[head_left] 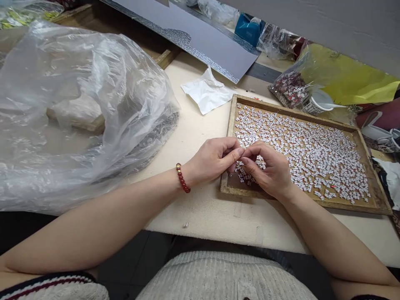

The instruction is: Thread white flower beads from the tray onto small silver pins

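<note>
My left hand (215,160), with a red bead bracelet (183,178) at its wrist, is pinched closed, thumb against forefinger. Its fingertips meet those of my right hand (270,168), which is pinched closed too. Whatever sits between them is too small to make out. Both hands hover over the near left part of a shallow wooden tray (230,121). Spread across the tray lie a great many small white pieces (325,154), some with tiny red spots. A few of them are hidden under my right hand.
A large clear plastic bag (137,96) covers the table's left side. Behind the tray lie a crumpled white tissue (208,91), a grey sheet (215,46), a bag of red and white pieces (290,87) and a white cup (317,102). One small piece (186,225) rests near the table's front edge.
</note>
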`<state>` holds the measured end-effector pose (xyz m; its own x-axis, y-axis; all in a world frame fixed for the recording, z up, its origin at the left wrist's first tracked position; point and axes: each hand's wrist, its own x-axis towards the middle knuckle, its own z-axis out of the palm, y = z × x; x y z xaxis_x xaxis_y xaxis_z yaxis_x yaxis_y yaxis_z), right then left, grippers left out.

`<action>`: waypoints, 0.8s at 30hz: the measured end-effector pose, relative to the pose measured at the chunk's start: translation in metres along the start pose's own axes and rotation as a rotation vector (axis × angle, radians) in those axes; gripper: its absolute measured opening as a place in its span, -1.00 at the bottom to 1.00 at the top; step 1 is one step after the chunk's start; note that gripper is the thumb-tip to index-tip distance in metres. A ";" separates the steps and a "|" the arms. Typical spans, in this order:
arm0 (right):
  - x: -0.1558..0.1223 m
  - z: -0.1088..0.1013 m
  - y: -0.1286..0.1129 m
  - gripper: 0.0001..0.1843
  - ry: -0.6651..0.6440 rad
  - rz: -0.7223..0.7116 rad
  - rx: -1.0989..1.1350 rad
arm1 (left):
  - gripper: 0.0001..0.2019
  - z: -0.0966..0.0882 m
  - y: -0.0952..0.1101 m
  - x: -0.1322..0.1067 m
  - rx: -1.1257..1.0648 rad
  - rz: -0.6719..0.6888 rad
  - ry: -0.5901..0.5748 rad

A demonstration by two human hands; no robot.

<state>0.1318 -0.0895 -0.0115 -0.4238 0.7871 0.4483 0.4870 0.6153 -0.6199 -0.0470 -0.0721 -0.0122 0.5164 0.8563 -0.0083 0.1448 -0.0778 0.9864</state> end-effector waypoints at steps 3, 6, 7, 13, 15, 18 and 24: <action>0.000 0.000 -0.001 -0.96 0.001 0.002 -0.003 | -0.75 0.000 0.000 0.000 0.004 0.001 -0.005; -0.001 0.000 0.000 -0.96 0.003 0.003 0.001 | -0.75 0.001 -0.001 0.000 0.007 0.005 -0.009; -0.001 0.000 0.000 -0.96 0.002 0.006 0.001 | -0.74 0.001 -0.001 0.000 0.010 0.009 -0.009; -0.003 0.000 0.001 -0.97 0.003 0.007 0.008 | -0.74 0.000 -0.003 0.000 0.025 0.017 -0.016; -0.003 0.000 0.001 -0.97 0.001 0.007 0.009 | -0.74 0.000 -0.003 0.000 0.028 0.019 -0.013; -0.003 0.000 0.002 -0.98 -0.003 0.014 0.018 | -0.74 0.000 -0.003 0.000 0.031 0.026 -0.009; -0.003 -0.001 0.002 -0.98 -0.005 0.017 0.026 | -0.77 0.000 -0.003 0.000 0.027 0.029 -0.010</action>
<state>0.1348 -0.0907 -0.0140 -0.4193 0.7972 0.4344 0.4743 0.6004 -0.6439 -0.0473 -0.0722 -0.0153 0.5288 0.8486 0.0188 0.1523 -0.1167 0.9814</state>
